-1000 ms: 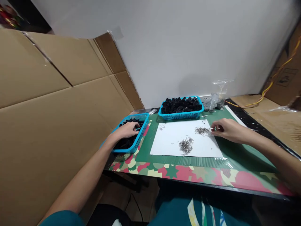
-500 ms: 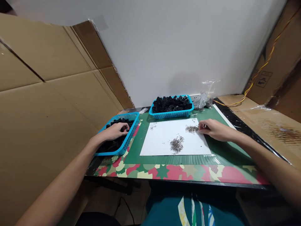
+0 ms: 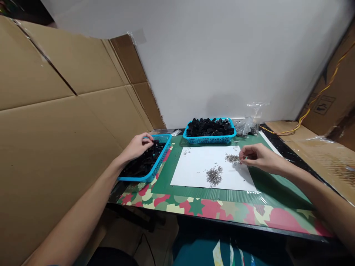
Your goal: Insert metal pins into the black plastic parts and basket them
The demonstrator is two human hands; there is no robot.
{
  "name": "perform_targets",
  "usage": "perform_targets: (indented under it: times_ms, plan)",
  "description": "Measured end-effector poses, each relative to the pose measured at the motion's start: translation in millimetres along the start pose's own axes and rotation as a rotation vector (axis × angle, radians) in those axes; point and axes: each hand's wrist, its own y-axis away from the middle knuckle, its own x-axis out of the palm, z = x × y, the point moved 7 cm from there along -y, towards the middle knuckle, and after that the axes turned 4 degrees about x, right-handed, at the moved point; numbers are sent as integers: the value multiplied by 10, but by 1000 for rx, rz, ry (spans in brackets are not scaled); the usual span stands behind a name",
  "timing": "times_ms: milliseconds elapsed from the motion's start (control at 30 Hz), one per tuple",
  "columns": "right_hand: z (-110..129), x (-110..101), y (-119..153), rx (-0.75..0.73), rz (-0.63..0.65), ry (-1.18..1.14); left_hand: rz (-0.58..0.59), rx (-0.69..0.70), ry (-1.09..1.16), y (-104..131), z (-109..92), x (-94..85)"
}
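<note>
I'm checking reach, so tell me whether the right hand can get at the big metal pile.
Likely yes: the right hand is beside the smaller pile, with little but flat paper between that hand and the big pile.

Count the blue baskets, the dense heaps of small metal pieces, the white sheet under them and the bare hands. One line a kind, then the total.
Left blue basket and far blue basket: 2
Near heap and far heap: 2
White sheet: 1
Left hand and right hand: 2
Total: 7
</note>
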Motion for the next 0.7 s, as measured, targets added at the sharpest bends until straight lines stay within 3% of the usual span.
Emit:
perform_targets:
  times_ms: [133, 267, 367, 500, 600, 700]
  plan:
    - [11, -28, -7, 8, -50, -2, -192, 24, 211, -103, -233, -24]
    - [47, -50, -17, 6, -84, -69, -165, 139, 354, -155, -775, 274]
    - [91, -74, -8, 12, -144, -181, 11, 225, 561, -65, -1247, 762]
    - [155, -55, 20, 31, -224, -266, 386, 285, 848, 220, -1777, 1582]
    - [227, -25, 47, 0, -284, -312, 575, 256, 983, 379, -2006, 2055]
    - [320, -20, 71, -75, -341, -319, 612, 195, 1052, 389, -2071, 2279]
